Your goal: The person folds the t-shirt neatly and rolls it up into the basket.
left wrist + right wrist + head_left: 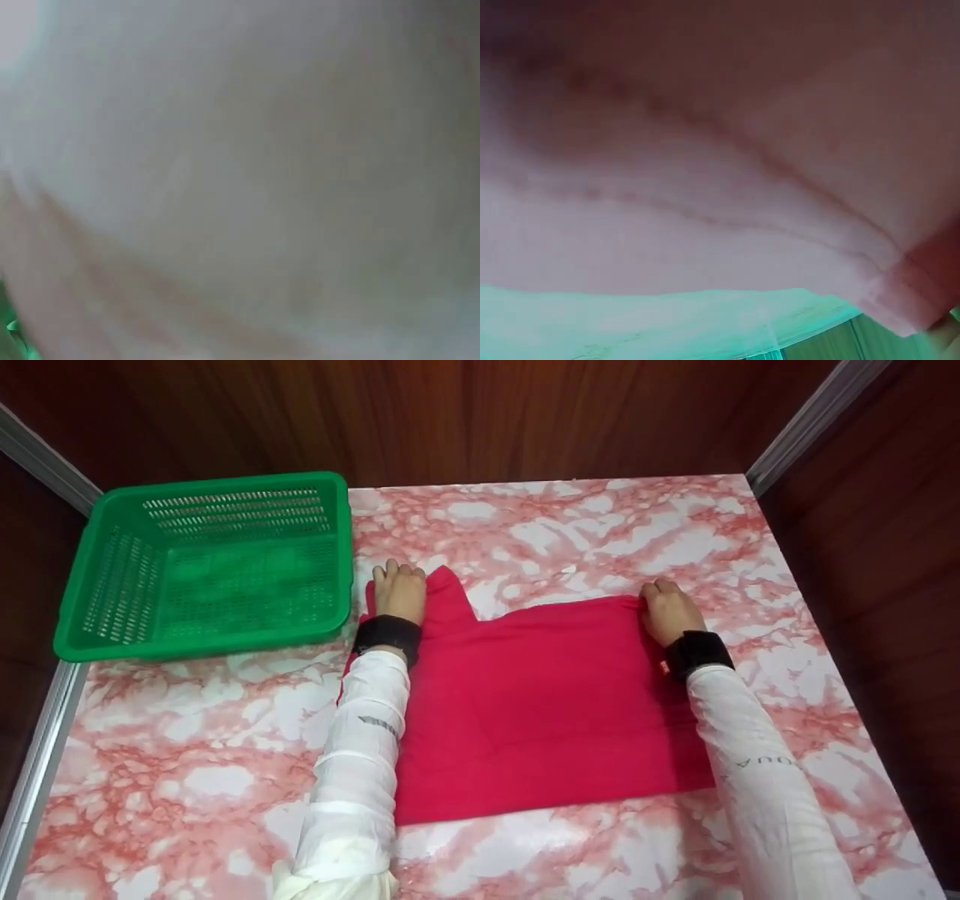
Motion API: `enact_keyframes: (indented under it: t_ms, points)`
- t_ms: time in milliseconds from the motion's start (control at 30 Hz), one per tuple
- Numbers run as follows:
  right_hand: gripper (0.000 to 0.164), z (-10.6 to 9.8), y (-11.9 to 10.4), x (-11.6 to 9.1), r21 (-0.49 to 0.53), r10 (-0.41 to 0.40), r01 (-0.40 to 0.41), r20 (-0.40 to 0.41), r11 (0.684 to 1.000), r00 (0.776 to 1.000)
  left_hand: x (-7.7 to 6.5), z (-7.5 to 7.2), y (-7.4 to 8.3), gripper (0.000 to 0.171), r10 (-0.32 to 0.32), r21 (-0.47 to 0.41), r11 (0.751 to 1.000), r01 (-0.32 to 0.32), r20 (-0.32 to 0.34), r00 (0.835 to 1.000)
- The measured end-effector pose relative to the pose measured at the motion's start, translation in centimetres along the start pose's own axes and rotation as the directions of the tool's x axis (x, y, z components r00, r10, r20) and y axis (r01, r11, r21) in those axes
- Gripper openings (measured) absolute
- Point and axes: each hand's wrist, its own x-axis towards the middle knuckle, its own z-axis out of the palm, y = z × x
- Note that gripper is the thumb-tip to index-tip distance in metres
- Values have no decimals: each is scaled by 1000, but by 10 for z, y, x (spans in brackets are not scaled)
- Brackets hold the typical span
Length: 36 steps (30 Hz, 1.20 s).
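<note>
A red garment (540, 705), folded flat, lies across the table; a short piece juts out at its far left, and its exact kind cannot be told. My left hand (400, 594) grips that jutting piece, fingers curled down over the fabric. At the far right corner, my right hand (670, 611) pinches the garment's edge. Both fingertips are turned away from the head camera. The left wrist view is filled by blurred skin (247, 187). In the right wrist view, creased skin (705, 172) fills most of the picture, with a bit of reddish cloth (911, 300) at the right.
A green plastic basket (341, 562) with slotted sides stands at the far left, close to my left hand. The table (600, 525) has a red and white marbled top. Dark wooden panels (450, 420) rise at the back and both sides.
</note>
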Motion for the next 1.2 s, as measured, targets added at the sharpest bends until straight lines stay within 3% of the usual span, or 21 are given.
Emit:
enact_keyframes:
  t_ms: [167,233,367,500,733,833,1033,1200]
  points:
    - [16,-7,2,1,-45,-18,21,62,999,998,5,-6,-6,20,117,17,993,-117,-5,993]
    - [18,-11,3,2,-47,-42,46,89,998,995,6,-12,-7,25,153,11,988,-153,-9,988]
    - [19,-21,7,2,-14,-112,114,118,993,987,5,-28,-5,19,231,14,973,-230,-53,972]
    - [18,-31,11,0,32,-163,161,79,986,983,1,-44,-1,10,319,38,948,-316,-99,943]
    - [16,-47,13,-9,102,-186,186,-17,977,982,-20,-68,-5,22,378,21,925,-379,-146,914]
    - [17,-51,12,-16,123,-198,202,-39,972,979,-35,-76,-6,27,421,2,903,-429,-195,886]
    - [12,-62,8,-34,146,-228,248,-140,958,963,-69,-87,-2,21,504,20,850,-527,-326,800]
    - [17,-70,7,-52,129,-273,304,-214,944,938,-99,-93,5,18,534,68,830,-553,-379,755]
